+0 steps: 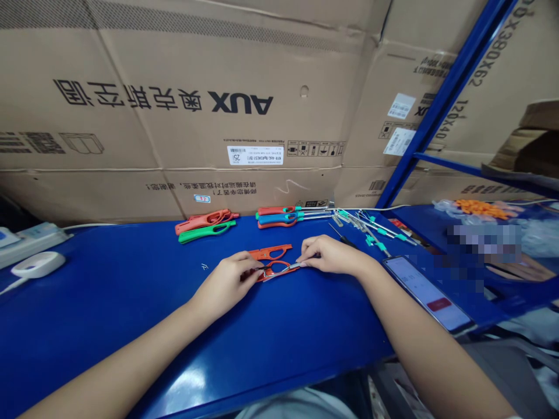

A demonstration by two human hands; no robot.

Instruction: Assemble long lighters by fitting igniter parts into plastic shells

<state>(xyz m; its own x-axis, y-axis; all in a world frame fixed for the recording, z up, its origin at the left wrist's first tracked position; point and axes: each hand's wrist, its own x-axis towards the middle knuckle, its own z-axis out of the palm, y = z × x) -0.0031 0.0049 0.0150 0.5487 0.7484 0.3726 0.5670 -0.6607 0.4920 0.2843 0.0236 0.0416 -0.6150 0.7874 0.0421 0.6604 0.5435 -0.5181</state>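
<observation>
On the blue table (131,302) my left hand (229,282) pinches the left end of an orange lighter shell half (277,270) lying flat. My right hand (329,255) pinches a thin metal tube (292,267) at the shell's right end. A second orange shell half (269,253) lies just behind it, untouched. Both hands have their fingers closed.
Orange and green shells (205,226) lie at the back, beside assembled lighters (283,217) and loose metal tubes with green tips (371,230). A black screwdriver (345,237) lies behind my right hand; a phone (425,291) by my right wrist. Cardboard boxes (196,99) wall the back. A white device (37,265) sits far left.
</observation>
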